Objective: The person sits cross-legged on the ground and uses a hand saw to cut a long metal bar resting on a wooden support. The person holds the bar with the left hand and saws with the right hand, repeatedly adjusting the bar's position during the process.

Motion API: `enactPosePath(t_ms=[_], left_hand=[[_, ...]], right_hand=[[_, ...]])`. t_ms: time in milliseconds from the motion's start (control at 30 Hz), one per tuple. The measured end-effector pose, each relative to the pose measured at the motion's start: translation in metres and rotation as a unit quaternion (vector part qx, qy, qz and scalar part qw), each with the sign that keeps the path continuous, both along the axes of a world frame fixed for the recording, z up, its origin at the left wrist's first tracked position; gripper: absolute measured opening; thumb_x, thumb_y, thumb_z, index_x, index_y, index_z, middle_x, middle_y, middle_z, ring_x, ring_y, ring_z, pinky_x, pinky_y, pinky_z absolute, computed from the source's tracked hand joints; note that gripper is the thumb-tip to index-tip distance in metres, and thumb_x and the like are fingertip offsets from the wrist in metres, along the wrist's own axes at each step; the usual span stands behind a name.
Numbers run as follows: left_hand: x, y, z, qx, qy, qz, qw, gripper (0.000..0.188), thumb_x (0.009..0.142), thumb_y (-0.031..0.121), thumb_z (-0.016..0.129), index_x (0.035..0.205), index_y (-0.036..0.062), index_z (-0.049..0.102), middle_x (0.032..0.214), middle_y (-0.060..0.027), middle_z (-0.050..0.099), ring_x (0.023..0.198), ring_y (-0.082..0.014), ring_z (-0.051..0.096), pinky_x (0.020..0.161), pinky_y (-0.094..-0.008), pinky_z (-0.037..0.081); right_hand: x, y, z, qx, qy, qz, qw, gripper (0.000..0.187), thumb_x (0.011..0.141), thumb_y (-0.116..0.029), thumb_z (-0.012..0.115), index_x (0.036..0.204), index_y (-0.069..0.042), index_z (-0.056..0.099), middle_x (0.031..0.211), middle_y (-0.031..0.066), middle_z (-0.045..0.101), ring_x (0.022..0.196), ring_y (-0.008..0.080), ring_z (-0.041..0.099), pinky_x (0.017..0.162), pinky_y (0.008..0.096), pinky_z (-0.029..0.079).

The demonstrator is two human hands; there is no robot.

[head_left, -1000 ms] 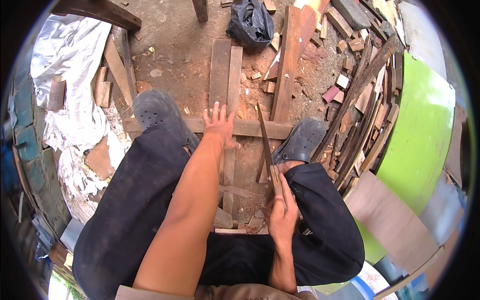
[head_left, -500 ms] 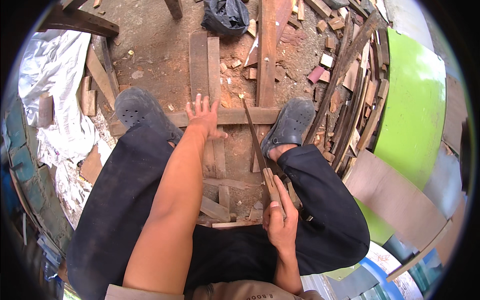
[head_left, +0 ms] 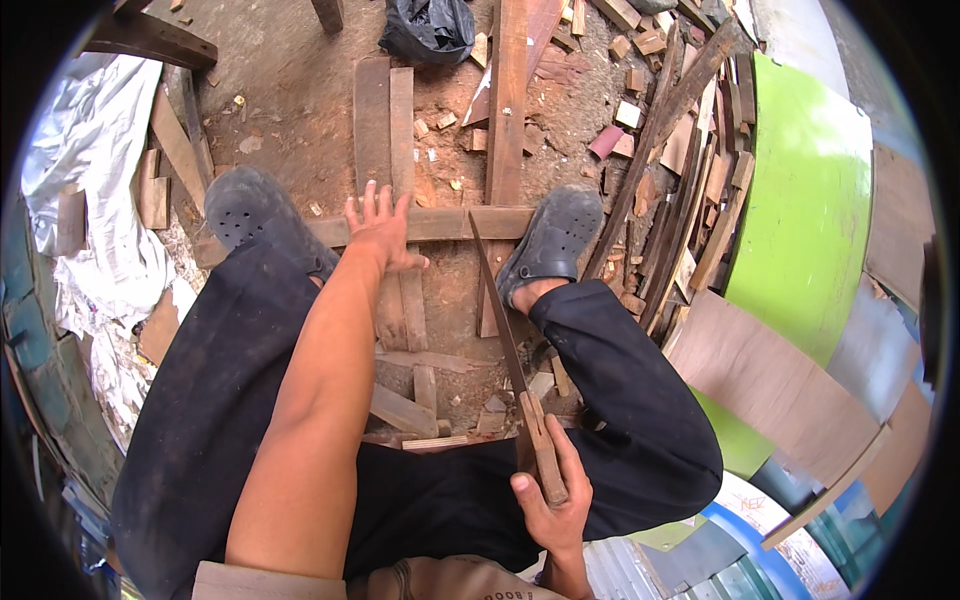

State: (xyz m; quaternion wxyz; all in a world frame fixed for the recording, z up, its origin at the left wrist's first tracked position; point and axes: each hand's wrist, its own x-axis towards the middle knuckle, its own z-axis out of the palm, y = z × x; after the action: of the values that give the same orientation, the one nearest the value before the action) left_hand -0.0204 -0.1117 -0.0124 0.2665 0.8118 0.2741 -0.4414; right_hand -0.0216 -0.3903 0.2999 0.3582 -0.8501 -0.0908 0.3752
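A brown wooden plank (head_left: 445, 224) lies crosswise between my two grey clogs, over other boards set lengthwise. My left hand (head_left: 380, 240) presses on this plank with its fingers spread. My right hand (head_left: 562, 500), low and close to my right thigh, is closed around the wooden handle of a handsaw (head_left: 507, 345). Its long dark blade slants away from me, and the narrow tip rests at or just over the plank, right of my left hand. Whether there is a cut in the wood is too small to tell.
Near each end of the plank stands a clog, the left (head_left: 252, 208) and the right (head_left: 555, 240). Wood offcuts (head_left: 650, 40) and long strips are heaped at the right, beside a green panel (head_left: 800, 210). A black plastic bag (head_left: 428, 30) sits far ahead; white sheeting (head_left: 95, 150) lies left.
My right hand has drawn the handsaw back toward me, so its tip reaches less far past the plank. My left hand stays on the plank. The whole view has shifted slightly.
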Motion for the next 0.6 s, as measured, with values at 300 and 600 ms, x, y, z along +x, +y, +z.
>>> enactPosePath(t_ms=[300, 600], left_hand=[[0.006, 0.001, 0.009, -0.008, 0.026, -0.012, 1.0, 0.131, 0.071, 0.072, 0.079, 0.167, 0.0193, 0.006, 0.174, -0.0164, 0.003, 0.159, -0.0383, -0.013, 0.123, -0.0656, -0.002], [0.002, 0.002, 0.004, -0.017, 0.012, -0.006, 1.0, 0.132, 0.071, 0.073, 0.079, 0.167, 0.0157, 0.007, 0.172, -0.0198, 0.003, 0.158, -0.0407, -0.014, 0.122, -0.0669, -0.002]], right_hand=[[0.01, -0.006, -0.036, -0.019, -0.022, -0.003, 1.0, 0.057, 0.1, -0.016, 0.066, 0.15, 0.005, 0.047, 0.075, 0.0016, 0.061, 0.052, 0.005, 0.049, 0.046, 0.0208, 0.039], [0.01, 0.009, -0.029, -0.041, 0.014, -0.025, 0.999, 0.054, 0.099, -0.013, 0.066, 0.146, 0.007, 0.05, 0.108, 0.0182, 0.068, 0.088, 0.0175, 0.065, 0.075, 0.0283, 0.049]])
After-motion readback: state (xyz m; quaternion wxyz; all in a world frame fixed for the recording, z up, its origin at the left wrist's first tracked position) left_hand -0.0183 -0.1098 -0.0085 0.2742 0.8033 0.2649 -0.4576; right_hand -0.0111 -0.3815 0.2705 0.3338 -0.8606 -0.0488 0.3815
